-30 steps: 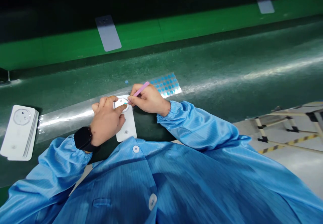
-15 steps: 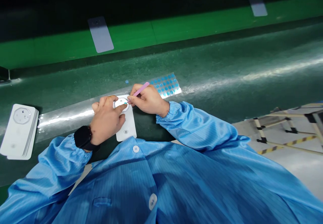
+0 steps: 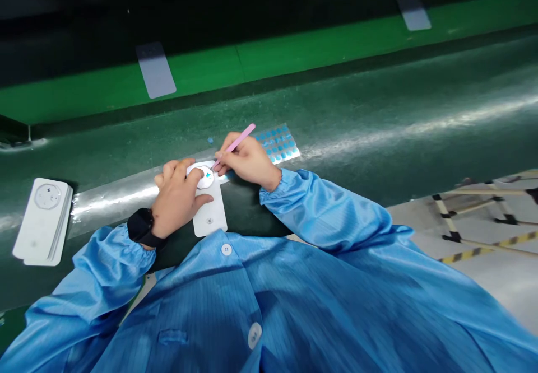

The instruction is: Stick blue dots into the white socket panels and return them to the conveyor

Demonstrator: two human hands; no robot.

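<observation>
One round white disc (image 3: 205,178) lies on a white card (image 3: 210,216), gripped by the left hand's (image 3: 176,196) thumb and fingers, a blue dot (image 3: 208,176) beside the thumb. Right-hand (image 3: 246,160) fingers pinch pink tweezers (image 3: 235,146), tips at the disc, slanting up-right, steeper than before, near a sheet of blue dots (image 3: 277,143).

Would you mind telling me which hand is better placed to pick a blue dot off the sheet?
Probably the right hand: it holds the pink tweezers and sits beside the sheet of blue dots, while the left hand is occupied holding the white disc.
</observation>
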